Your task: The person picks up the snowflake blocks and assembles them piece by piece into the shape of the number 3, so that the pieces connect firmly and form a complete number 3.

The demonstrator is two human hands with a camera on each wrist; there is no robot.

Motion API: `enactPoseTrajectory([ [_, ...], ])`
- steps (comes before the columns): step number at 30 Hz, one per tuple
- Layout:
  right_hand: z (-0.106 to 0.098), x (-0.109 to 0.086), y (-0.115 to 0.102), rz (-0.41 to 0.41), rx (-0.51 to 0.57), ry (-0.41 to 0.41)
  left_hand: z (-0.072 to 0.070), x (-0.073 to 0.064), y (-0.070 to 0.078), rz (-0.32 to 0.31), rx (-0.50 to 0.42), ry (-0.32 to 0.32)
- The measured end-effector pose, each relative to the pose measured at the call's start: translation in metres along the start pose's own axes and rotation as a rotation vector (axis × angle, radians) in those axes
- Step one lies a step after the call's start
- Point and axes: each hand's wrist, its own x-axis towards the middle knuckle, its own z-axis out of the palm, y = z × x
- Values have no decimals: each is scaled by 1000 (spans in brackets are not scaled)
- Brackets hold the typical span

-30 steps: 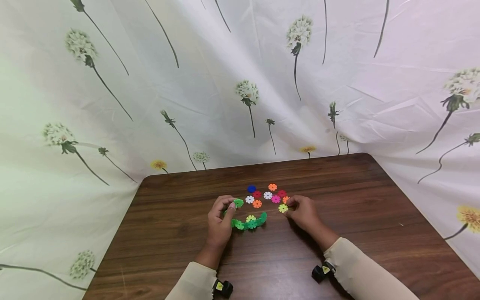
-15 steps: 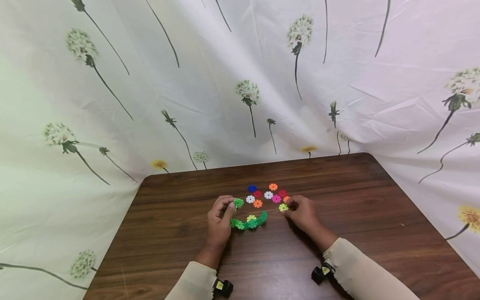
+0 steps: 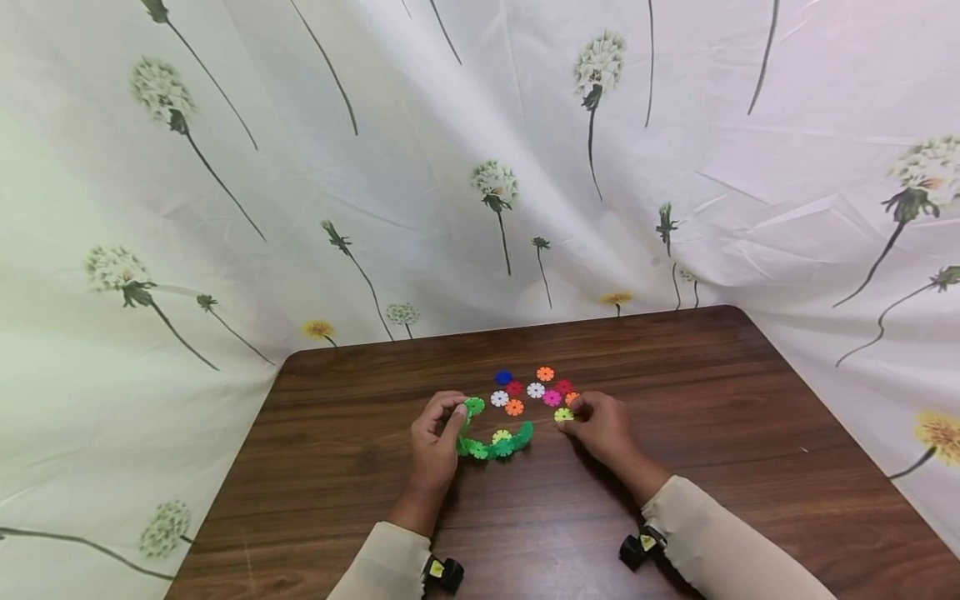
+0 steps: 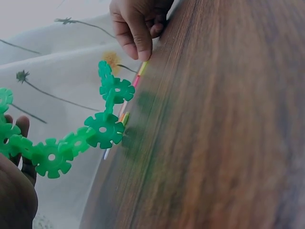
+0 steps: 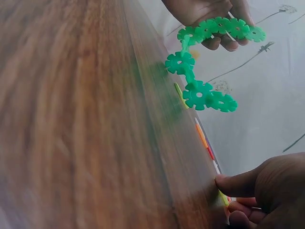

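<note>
My left hand (image 3: 437, 437) holds a curved chain of green interlocking discs (image 3: 504, 447), gripping one end of it between thumb and fingers. The left wrist view shows the slotted discs (image 4: 52, 157) joined edge to edge, with the chain hanging above the table. At the right, my right hand (image 3: 606, 427) has its thumb and fingertips at a yellow interlocking disc (image 3: 562, 413), pinching its near edge low over the table. In the right wrist view, the right thumb (image 5: 233, 183) lies against that yellow disc. A second yellow disc (image 3: 502, 436) lies behind the chain.
Between and beyond the hands lie loose discs: blue (image 3: 503, 377), white (image 3: 536, 390), pink (image 3: 552, 398), orange (image 3: 545, 374) and red (image 3: 513, 388). An orange disc (image 3: 572, 399) sits partly under the right fingers. A flower-printed cloth (image 3: 450, 250) hangs behind the brown table (image 3: 360, 517).
The yellow disc at my right hand has shifted slightly left, with the thumb now further over its near edge. My left hand and the green chain have moved slightly left.
</note>
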Motion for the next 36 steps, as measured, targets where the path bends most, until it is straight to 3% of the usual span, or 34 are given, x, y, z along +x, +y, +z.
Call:
enactPoseTrajectory([
  [9, -2, 2, -6, 79, 117, -94, -2, 0, 0, -3, -15, 6],
  [14, -7, 3, -9, 95, 96, -154, -2, -1, 1, -12, -5, 0],
  [27, -11, 7, -11, 15, 76, -234, 0, -1, 0, 10, 2, -11],
  [36, -15, 9, -25, -98, 348, -365, 1, -1, 1, 9, 19, -10],
])
